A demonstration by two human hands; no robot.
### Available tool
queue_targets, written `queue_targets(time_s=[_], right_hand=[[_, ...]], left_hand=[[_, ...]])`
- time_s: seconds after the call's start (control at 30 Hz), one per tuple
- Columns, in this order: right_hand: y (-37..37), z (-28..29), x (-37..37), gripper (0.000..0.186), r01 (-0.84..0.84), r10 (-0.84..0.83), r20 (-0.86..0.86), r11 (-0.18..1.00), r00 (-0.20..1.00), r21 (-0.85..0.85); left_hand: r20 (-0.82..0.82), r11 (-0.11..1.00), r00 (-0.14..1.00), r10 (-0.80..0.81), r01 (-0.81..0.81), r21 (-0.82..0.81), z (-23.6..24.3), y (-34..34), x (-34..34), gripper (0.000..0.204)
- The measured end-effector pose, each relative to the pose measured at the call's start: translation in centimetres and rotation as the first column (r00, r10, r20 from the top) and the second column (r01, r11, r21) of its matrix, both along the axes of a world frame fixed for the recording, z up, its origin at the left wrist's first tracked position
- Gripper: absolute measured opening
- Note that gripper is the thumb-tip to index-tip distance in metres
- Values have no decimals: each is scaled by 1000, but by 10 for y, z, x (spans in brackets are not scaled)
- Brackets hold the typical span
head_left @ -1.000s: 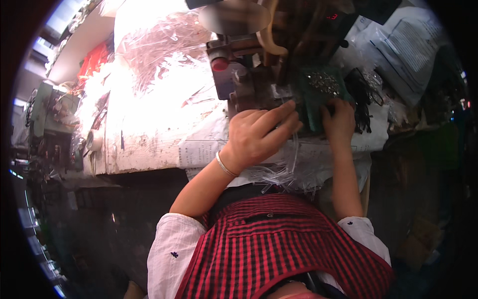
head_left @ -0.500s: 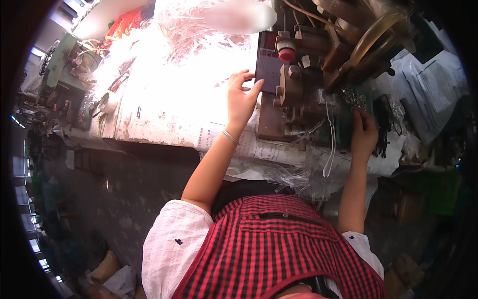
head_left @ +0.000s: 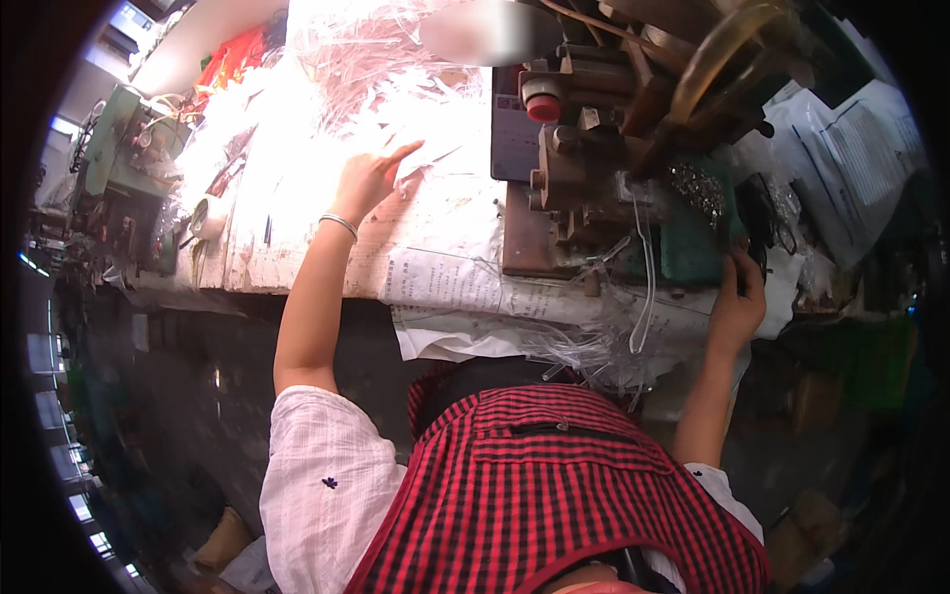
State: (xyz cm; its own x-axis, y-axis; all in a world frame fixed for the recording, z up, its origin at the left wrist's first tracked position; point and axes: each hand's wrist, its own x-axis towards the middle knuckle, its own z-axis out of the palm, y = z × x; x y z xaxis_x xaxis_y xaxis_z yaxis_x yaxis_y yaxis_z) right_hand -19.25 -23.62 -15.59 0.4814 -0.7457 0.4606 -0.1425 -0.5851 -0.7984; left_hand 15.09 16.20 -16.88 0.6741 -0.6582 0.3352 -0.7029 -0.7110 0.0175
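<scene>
Pick-up step, seemingly: left hand [head_left: 368, 185], fingers spread, near translucent plastic-strip pile [head_left: 358, 61]; right hand [head_left: 737, 305] at green tray [head_left: 683, 252] edge, grip impossible to tell. Clear looped strip [head_left: 649, 282] at dark metal press [head_left: 572, 176]. Probably needing fingertip pinch.

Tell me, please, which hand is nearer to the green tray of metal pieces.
Right. The right hand is by the near right corner of the tray; the left hand is left of the machine, over the white worktop.
</scene>
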Motion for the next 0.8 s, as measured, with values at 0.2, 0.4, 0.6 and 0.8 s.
queue_targets(time_s=[0.2, 0.4, 0.6, 0.8], right_hand=[[62, 82, 73, 11, -399, 388, 175, 916, 905, 32], [75, 70, 106, 30, -428, 349, 357, 887, 866, 172], [91, 66, 105, 43, -509, 302, 516, 798, 802, 323], [105, 100, 96, 46, -598, 378, 513, 706, 771, 378]], left_hand=[[193, 946, 932, -308, 322, -47, 5, -10, -8, 16], [-211, 606, 970, -118, -98, -789, 4, -33, -65, 8], [-312, 154, 887, -341, -274, -949, 47, -80, -108, 10], [241, 311, 872, -426, 392, -866, 137, -110, -164, 17]])
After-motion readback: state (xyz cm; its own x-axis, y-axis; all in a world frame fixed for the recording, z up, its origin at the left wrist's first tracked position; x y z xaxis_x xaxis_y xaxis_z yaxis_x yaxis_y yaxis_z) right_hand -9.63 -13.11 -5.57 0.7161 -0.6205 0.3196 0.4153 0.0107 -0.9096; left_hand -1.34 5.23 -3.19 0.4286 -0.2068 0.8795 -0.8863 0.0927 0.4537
